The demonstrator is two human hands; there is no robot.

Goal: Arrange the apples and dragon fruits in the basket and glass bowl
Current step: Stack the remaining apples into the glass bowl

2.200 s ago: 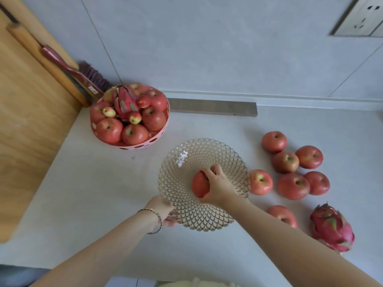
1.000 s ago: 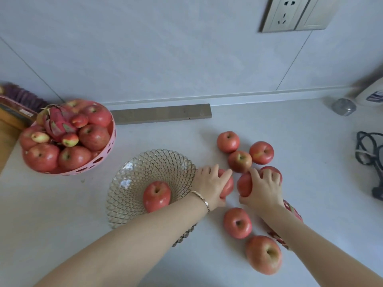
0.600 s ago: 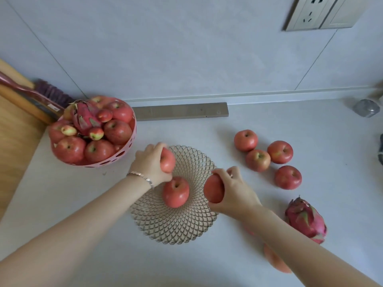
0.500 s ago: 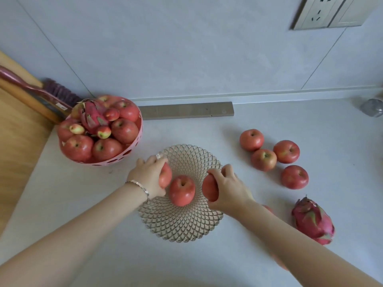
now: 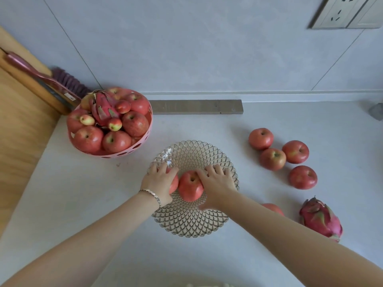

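Note:
A patterned glass bowl (image 5: 192, 230) sits in the middle of the counter with a red apple (image 5: 190, 188) in its centre. My left hand (image 5: 158, 182) grips a second apple (image 5: 174, 183) against the left side of that one. My right hand (image 5: 217, 183) lies cupped over a third apple on the right side, which it hides almost fully. A pink basket (image 5: 128, 153) at the back left is heaped with apples and a dragon fruit (image 5: 102, 108). Several loose apples (image 5: 272, 159) and a dragon fruit (image 5: 320, 219) lie on the counter to the right.
One more apple (image 5: 273, 208) peeks out behind my right forearm. A wooden board (image 5: 18, 125) and a brush (image 5: 66, 79) stand at the left by the wall. A grey bar (image 5: 196, 107) lies along the back edge. A wall socket (image 5: 344, 11) is at the upper right.
Both hands have come down into the bowl with their apples, which now sit pressed against the centre apple on either side.

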